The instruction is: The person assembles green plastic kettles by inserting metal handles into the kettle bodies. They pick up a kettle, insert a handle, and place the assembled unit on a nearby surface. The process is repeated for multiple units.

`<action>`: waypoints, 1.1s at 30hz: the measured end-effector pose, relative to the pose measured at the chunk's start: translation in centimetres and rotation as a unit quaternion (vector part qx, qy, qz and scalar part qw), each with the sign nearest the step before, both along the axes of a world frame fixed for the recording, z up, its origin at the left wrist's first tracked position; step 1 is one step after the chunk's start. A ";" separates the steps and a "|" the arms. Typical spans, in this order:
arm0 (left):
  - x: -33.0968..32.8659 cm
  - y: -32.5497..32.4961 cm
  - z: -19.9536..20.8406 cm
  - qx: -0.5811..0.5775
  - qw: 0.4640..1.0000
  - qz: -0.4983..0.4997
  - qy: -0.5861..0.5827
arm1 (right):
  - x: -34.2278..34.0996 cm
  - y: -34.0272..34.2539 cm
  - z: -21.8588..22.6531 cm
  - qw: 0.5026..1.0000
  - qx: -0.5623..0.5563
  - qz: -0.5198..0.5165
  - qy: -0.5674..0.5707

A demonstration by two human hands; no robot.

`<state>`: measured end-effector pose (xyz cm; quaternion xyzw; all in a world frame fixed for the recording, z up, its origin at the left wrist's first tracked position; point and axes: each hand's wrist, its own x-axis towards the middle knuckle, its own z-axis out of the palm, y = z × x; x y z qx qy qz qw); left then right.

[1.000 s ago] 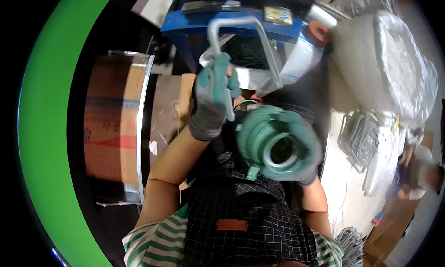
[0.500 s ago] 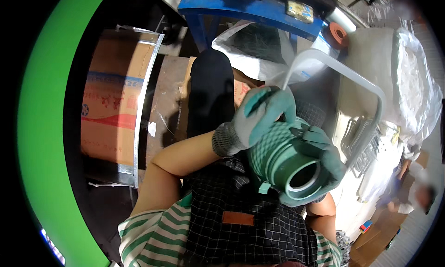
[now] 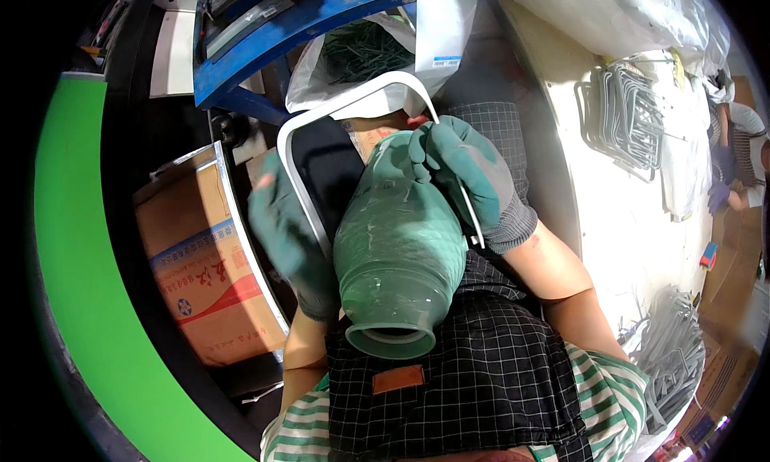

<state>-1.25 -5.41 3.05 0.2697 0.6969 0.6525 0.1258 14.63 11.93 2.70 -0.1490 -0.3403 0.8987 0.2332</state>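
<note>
A green plastic vase-shaped vessel [image 3: 397, 253] with a textured body lies in front of my apron, its round collared opening towards me. Over its far end arches a white U-shaped handle [image 3: 377, 83], one leg down each side of the vessel. My right hand [image 3: 473, 169], in a green and grey glove, has its fingers closed around the handle's right leg, against the vessel's side. Beside the handle's left leg is my left hand [image 3: 293, 229], gloved alike; motion blurs its fingers, and whether it grips the leg does not show.
Beyond the vessel stands a blue bench [image 3: 313, 30], with a white bag [image 3: 309, 69] of dark green pieces below it. A cardboard box [image 3: 200, 261] sits left, near a green surface [image 3: 68, 221]. Wire handles [image 3: 634, 113] lie on the white table [image 3: 581, 197]; another person [image 3: 746, 141] works far right.
The vessel has turned, its opening now pointing straight towards me. The handle has swung from its right to arch over its far end. My hands have moved apart to opposite sides.
</note>
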 end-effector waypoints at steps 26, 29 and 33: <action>-3.8 2.0 6.1 0.249 0.935 -0.232 0.104 | 10.9 3.8 -3.2 0.988 -0.041 -0.131 -0.073; -3.5 4.9 7.2 0.291 0.910 -0.296 0.009 | 17.3 4.6 3.4 0.952 -0.001 -0.301 0.052; -1.8 7.4 3.1 0.259 0.878 -0.399 -0.044 | 27.7 7.3 6.9 0.771 0.142 -0.603 0.146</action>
